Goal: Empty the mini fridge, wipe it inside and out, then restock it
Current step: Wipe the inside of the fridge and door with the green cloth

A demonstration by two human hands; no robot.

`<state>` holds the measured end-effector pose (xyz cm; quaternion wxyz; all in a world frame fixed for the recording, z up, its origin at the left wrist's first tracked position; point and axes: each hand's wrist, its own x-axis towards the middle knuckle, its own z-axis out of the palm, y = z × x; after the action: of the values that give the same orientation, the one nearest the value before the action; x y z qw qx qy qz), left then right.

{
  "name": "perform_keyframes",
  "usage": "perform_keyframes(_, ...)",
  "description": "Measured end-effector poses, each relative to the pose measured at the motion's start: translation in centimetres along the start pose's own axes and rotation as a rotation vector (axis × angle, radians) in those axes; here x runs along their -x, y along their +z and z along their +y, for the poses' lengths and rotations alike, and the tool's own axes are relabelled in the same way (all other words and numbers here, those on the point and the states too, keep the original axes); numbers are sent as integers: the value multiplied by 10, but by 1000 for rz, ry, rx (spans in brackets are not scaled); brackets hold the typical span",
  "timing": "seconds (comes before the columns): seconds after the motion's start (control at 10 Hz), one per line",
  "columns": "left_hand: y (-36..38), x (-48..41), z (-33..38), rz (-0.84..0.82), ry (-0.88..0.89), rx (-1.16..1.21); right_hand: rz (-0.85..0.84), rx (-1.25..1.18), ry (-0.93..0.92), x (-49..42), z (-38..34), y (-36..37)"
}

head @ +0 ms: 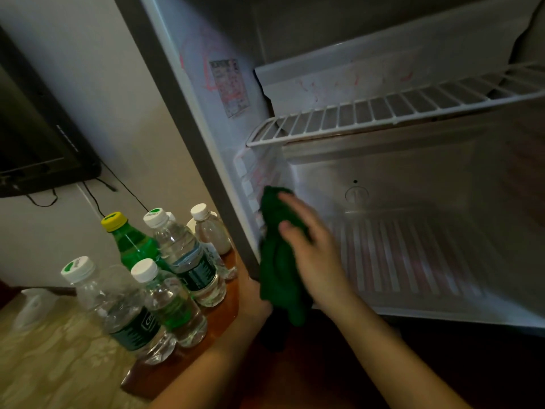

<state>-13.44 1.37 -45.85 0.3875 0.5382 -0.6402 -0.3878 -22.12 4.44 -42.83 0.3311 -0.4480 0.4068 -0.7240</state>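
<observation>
The mini fridge (pixel 188 137) stands open, with no items inside. A white wire shelf (pixel 383 113) crosses its upper part and ribbed flooring (pixel 398 255) lies at the bottom. My right hand (pixel 312 249) holds a green cloth (pixel 280 276) against the lower left inner wall, thumb and forefinger over it, and the cloth hangs down past the fridge's front edge. My left hand (pixel 253 299) sits at the fridge's lower left corner with its fingers hidden behind the cloth. Several water bottles (pixel 188 258) and a green soda bottle (pixel 132 240) stand outside to the left.
The bottles crowd a wooden surface (pixel 224 317) beside the fridge's left side. A dark screen (pixel 35 149) with dangling cables hangs on the wall at far left. A patterned pale cloth (pixel 53 364) covers the near left. A sticker (pixel 230 87) marks the fridge's left inner wall.
</observation>
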Motion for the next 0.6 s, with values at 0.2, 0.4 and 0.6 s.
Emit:
perform_keyframes(0.2,10,-31,-47,193,95,-27,192,294,-30,-85,12,1)
perform_keyframes(0.4,8,-30,-37,85,0,65,163,289,-222,-9,14,27)
perform_keyframes(0.6,11,-38,-62,198,136,-38,236,354,-238,-55,21,7)
